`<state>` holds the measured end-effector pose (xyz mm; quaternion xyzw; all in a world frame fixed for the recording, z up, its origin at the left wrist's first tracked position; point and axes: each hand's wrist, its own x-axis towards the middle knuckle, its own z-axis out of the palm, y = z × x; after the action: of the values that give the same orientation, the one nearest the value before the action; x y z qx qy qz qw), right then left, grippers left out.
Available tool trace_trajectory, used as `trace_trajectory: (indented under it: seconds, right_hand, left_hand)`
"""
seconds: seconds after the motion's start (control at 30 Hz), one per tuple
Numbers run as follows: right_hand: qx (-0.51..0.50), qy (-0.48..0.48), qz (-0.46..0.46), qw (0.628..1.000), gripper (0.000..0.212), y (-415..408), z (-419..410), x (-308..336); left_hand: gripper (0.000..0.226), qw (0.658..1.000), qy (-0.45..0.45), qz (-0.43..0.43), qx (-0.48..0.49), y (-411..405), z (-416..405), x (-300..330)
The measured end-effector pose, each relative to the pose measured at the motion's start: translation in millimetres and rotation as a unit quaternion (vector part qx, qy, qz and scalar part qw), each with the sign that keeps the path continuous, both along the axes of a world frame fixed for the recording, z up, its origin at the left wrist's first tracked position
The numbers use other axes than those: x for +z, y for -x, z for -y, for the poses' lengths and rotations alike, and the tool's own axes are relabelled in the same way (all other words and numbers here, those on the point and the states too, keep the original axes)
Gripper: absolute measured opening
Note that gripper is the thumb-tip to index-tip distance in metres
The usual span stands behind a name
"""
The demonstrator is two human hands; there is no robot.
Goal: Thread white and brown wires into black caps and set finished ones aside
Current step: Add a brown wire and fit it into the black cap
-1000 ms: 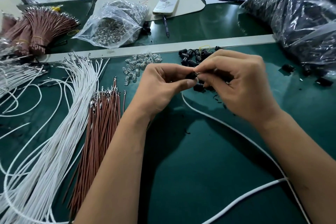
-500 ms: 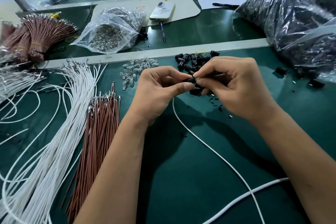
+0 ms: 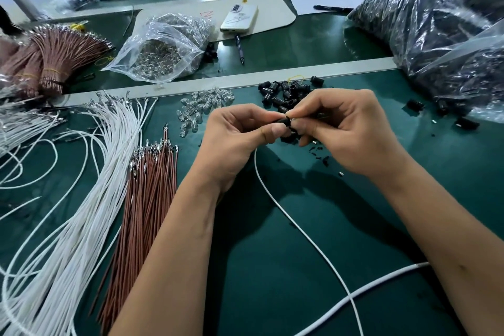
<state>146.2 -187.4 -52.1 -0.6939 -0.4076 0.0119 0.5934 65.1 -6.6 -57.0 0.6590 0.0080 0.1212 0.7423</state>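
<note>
At table centre, head view: left hand [image 3: 234,139] pinching a black cap [image 3: 285,122] between thumb and forefinger; right hand [image 3: 351,131] pinching what looks like a wire tip at the cap's mouth, fingers curled tight. White wire [image 3: 297,226] trailing from under the left hand toward the lower right, crossing a thicker white cable [image 3: 381,281]. Judged mid-threading: one wire apparently being fed into the cap, brown partner not seen at the hands. Plenty left: loose white wires [image 3: 90,185] and brown wires [image 3: 147,199] lying to the left, spare caps [image 3: 283,93] heaped just beyond the hands, clear bulbs [image 3: 201,106] beside them. No finished pieces clearly picked out anywhere. Hidden: the wire's actual entry into the cap, covered by fingertips; the cap's far end too. Bags at the back: bulbs [image 3: 161,54] fairly plain, dark contents on the right [image 3: 436,30] hard to make out.
</note>
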Motion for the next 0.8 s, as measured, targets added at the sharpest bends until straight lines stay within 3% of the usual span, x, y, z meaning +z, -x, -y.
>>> trace_trajectory:
  seconds: [0.17, 0.27, 0.47, 0.8]
  right_hand:
    - [-0.008, -0.034, -0.033, 0.999, 0.013, 4.6, -4.3, 0.1]
    - [-0.018, -0.054, -0.070, 0.996, 0.003, 5.9, -5.6, 1.5]
    - [-0.018, -0.052, -0.153, 0.987, 0.011, 6.4, -5.6, 2.1]
    - [-0.024, 0.034, -0.052, 0.998, 0.009, 1.9, -0.8, -0.5]
  left_hand:
    - [0.016, 1.000, -0.005, 0.014, 0.005, 0.6, -2.0, 4.4]
    - [0.017, 0.999, -0.010, 0.029, 0.011, 0.9, -0.7, 6.0]
    - [0.019, 0.999, -0.028, 0.038, 0.026, -0.7, -0.1, 6.8]
    - [0.018, 0.996, -0.087, -0.010, 0.028, 0.1, -3.3, 6.4]
